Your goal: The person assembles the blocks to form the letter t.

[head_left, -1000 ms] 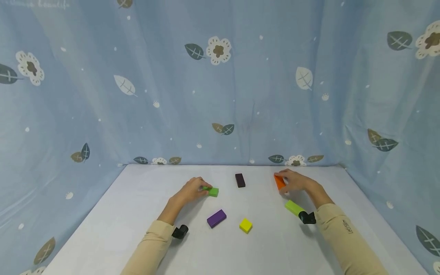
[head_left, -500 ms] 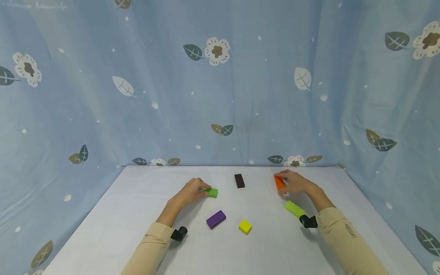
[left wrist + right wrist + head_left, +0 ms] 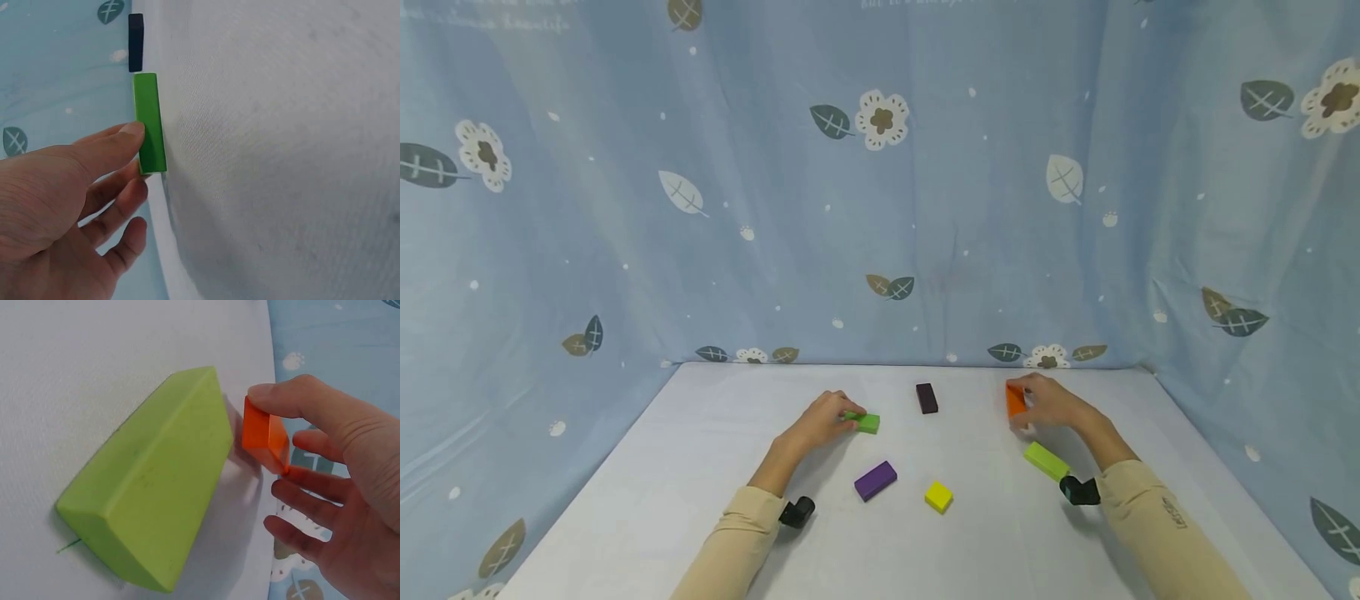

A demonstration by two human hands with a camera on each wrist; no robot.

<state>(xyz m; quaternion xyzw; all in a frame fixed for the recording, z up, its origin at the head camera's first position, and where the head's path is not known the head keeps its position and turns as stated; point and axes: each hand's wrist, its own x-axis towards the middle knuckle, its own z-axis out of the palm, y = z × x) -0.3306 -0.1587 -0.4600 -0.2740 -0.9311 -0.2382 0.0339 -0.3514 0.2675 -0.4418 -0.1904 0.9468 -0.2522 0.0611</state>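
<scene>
My left hand (image 3: 823, 421) pinches the near end of a green block (image 3: 150, 125) between thumb and fingers, left of the table's middle. The same green block (image 3: 868, 423) shows its free end pointing right in the head view. Toward the back right, my right hand (image 3: 1048, 402) holds an orange block (image 3: 1015, 400) by its ends. In the right wrist view the thumb lies on one end of the orange block (image 3: 256, 428), with fingertips at the other. A lime-green block (image 3: 156, 481) lies on the table just in front of that hand, under the wrist.
Between the hands a dark brown block (image 3: 927, 398) lies toward the back. Nearer are a purple block (image 3: 876, 481) and a small yellow block (image 3: 938, 497). A blue patterned curtain (image 3: 955, 208) stands behind and beside the white table (image 3: 985, 550).
The orange block has turned slightly in my right hand, now more in line with the depth of the table. My left hand keeps its pinch on the green block. The head view shifts slightly.
</scene>
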